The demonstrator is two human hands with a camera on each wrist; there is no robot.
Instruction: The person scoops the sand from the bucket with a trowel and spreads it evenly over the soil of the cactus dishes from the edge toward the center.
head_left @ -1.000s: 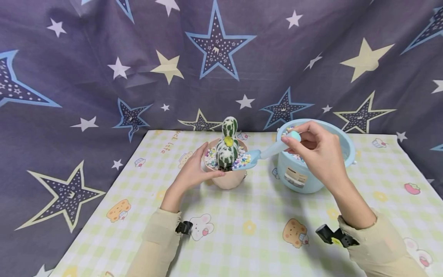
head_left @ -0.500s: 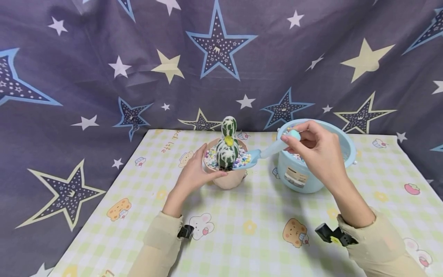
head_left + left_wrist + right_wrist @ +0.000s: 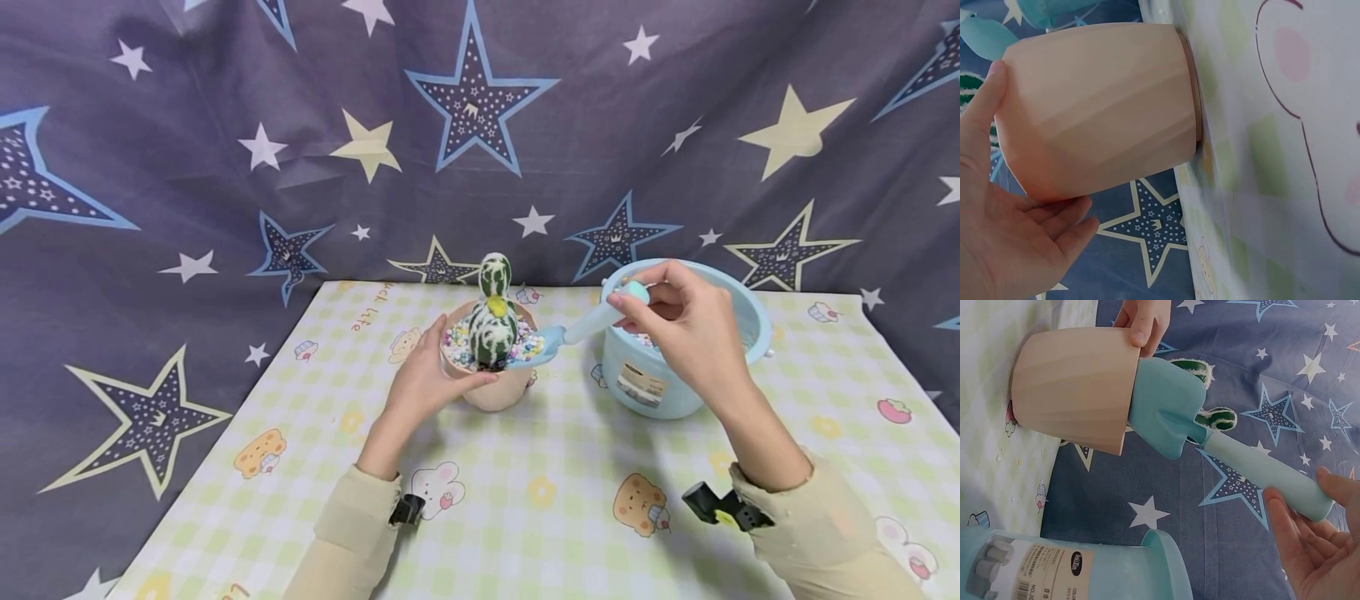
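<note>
A peach flowerpot stands on the table with a green-and-white cactus and pastel beads inside. My left hand grips the pot's left side, its thumb on the near rim and its fingers round the far side, as the left wrist view also shows. My right hand pinches the handle end of a light blue toy shovel. The shovel's blade lies over the pot's right rim beside the cactus, beads at its tip.
Right of the pot stands a light blue bucket with a paper label and beads inside, partly behind my right hand. A checked cloth covers the table. A dark star-patterned curtain hangs behind the table.
My left thumb has slid slightly right along the pot's rim, and the left forearm shifted a little right. The cactus top leans slightly further left. My right hand and the shovel have barely moved.
</note>
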